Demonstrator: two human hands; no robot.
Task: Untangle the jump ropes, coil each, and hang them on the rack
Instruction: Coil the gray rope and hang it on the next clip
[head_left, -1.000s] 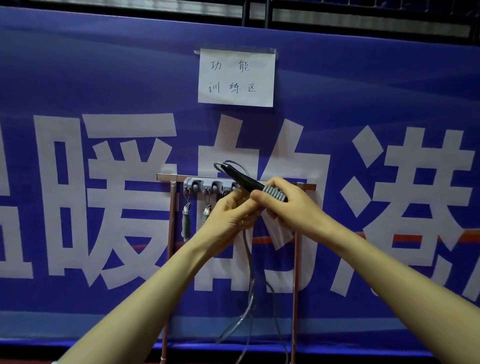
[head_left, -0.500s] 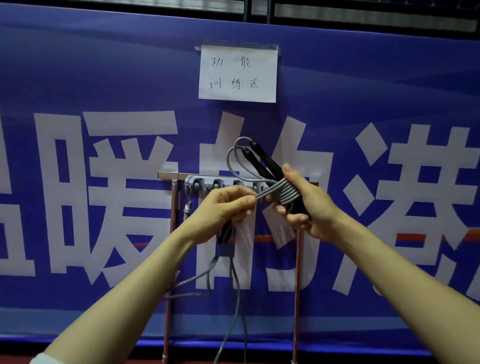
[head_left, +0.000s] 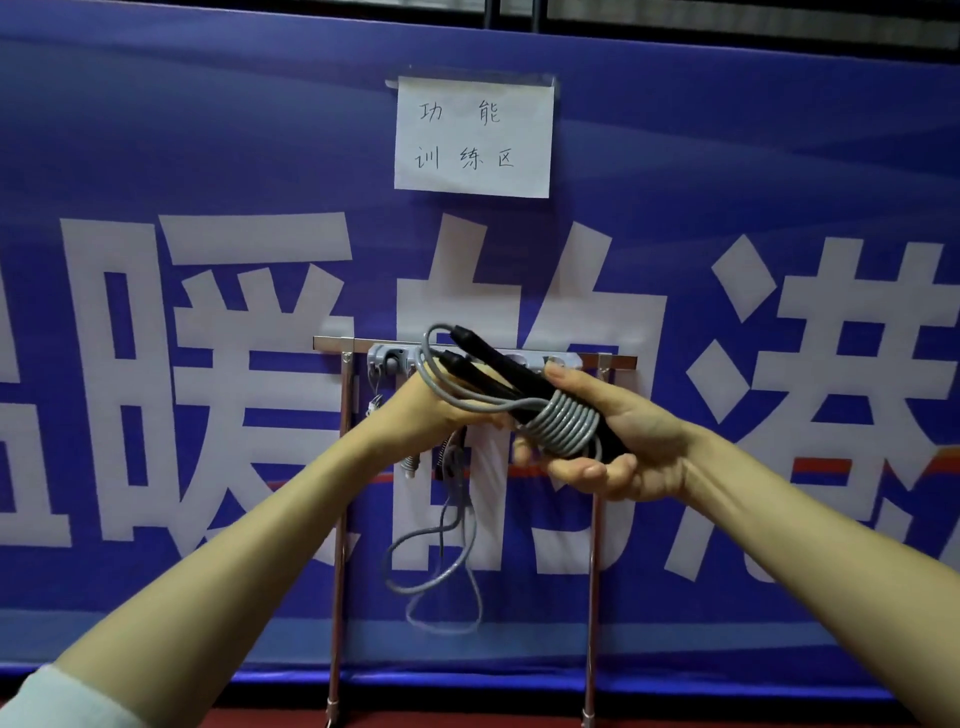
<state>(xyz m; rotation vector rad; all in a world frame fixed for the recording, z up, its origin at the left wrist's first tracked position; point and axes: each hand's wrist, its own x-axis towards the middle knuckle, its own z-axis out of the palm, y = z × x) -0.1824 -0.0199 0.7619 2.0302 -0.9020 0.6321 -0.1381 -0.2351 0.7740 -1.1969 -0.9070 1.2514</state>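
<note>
A grey jump rope with two black handles is wound in several tight turns around the handles. My right hand grips the handles under the coil. My left hand pinches the grey cord just left of the coil. The loose rest of the rope hangs in loops below my left hand. Behind my hands stands the metal rack with a grey hook strip.
A blue banner with large white characters fills the background, with a white paper sign taped above the rack. Small metal springs hang from the hooks. The rack's two thin legs reach the red floor.
More turns of grey cord are now wound around the black handles. The handles have tilted and come nearer to the camera, and the hanging rope has shortened into loops.
</note>
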